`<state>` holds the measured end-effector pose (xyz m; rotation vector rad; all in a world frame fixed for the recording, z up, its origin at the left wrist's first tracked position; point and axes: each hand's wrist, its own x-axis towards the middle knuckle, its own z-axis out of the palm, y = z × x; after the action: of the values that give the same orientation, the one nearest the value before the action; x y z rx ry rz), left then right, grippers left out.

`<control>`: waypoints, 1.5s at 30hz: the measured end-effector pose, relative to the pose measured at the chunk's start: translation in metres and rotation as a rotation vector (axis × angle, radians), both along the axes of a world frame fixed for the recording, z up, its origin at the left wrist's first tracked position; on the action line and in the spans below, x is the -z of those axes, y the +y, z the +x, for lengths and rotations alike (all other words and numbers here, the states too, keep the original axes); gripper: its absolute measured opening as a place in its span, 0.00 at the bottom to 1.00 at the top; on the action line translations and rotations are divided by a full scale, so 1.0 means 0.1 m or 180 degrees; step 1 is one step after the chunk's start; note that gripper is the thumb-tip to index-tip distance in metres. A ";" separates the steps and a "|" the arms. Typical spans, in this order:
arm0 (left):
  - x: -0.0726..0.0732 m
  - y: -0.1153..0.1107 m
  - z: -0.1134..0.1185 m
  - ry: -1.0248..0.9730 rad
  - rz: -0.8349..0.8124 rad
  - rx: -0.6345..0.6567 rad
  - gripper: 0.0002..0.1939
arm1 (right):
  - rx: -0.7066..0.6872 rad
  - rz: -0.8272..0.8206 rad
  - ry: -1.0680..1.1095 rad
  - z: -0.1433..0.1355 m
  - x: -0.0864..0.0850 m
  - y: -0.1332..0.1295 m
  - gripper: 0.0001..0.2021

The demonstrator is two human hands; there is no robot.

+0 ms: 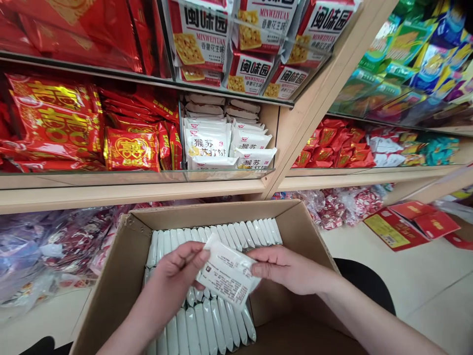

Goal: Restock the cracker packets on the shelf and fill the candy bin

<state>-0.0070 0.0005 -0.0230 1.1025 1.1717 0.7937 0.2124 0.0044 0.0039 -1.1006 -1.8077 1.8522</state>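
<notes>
A white cracker packet [227, 273] is held between my two hands over the open cardboard box [321, 251], its side with small printed text facing up. My left hand [181, 271] pinches its left end between thumb and fingers. At the right end, my right hand [283, 268] grips it, thumb on top. Beneath, rows of similar white packets [199, 328] stand on edge inside the box. Part of these rows is hidden by my hands and the held packet.
Ahead, a shelf bin holds white cracker packets [210, 140] beside red-and-gold packets [131, 148]. Boxy cracker packs [249, 74] stand above, behind glass. Bagged sweets [77, 241] lie under the shelf. A red carton [410, 224] sits on the floor at right, near a black round object [365, 281].
</notes>
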 end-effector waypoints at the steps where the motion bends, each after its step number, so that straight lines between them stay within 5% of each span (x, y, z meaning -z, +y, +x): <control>1: -0.02 0.01 -0.01 -0.0140 0.0005 -0.0289 0.12 | 0.0213 0.0376 -0.0072 -0.04 0.00 -0.02 0.16; 4: -0.10 0.01 0.00 -0.0981 -0.0255 -0.0746 0.14 | 0.0777 0.1820 -0.0463 -0.17 0.03 -0.09 0.18; 6: -0.16 0.00 0.01 -0.1761 -0.0699 -0.0768 0.19 | 0.0768 0.2656 -0.0562 -0.24 0.09 -0.14 0.23; 9: -0.24 -0.03 -0.01 -0.2152 -0.1103 -0.0837 0.19 | 0.0531 0.3132 -0.0381 -0.33 0.17 -0.20 0.24; 12: -0.27 -0.06 -0.04 -0.2005 -0.0969 -0.0877 0.27 | 0.1062 0.2600 -0.0095 -0.38 0.19 -0.23 0.18; 16: -0.30 -0.09 -0.03 -0.2030 -0.0786 -0.0641 0.26 | 0.1959 0.1139 0.0432 -0.43 0.20 -0.17 0.14; 21: -0.34 -0.11 -0.04 -0.1806 -0.0743 -0.0540 0.31 | 0.2289 0.0236 0.0969 -0.46 0.19 -0.08 0.11; 25: -0.27 -0.11 -0.06 -0.1405 -0.0492 -0.0400 0.40 | 0.1742 0.0311 0.0776 -0.36 0.16 -0.07 0.15; 29: -0.16 -0.14 0.00 -0.0858 -0.0138 -0.0299 0.40 | 0.0829 0.0153 0.0387 -0.26 0.13 -0.11 0.11; 32: -0.16 -0.16 0.04 -0.0953 -0.0251 -0.0228 0.38 | 0.0532 -0.0112 0.0527 -0.20 0.07 -0.11 0.12; 34: -0.18 -0.14 0.03 -0.1229 -0.0315 -0.0166 0.36 | 0.0703 -0.0059 0.0753 -0.15 -0.03 -0.04 0.10; 39: -0.19 -0.06 -0.08 -0.1140 -0.0159 -0.0179 0.24 | 0.2079 0.0567 0.1277 -0.04 -0.52 0.39 0.06; 45: -0.11 -0.07 -0.07 -0.0845 -0.0053 0.0268 0.19 | 0.2360 0.0766 0.1976 -0.27 -0.94 0.99 0.12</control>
<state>-0.0142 -0.0068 -0.0123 0.9922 0.9020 0.8352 0.1852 0.1036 0.0983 -0.8137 -1.0301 1.2804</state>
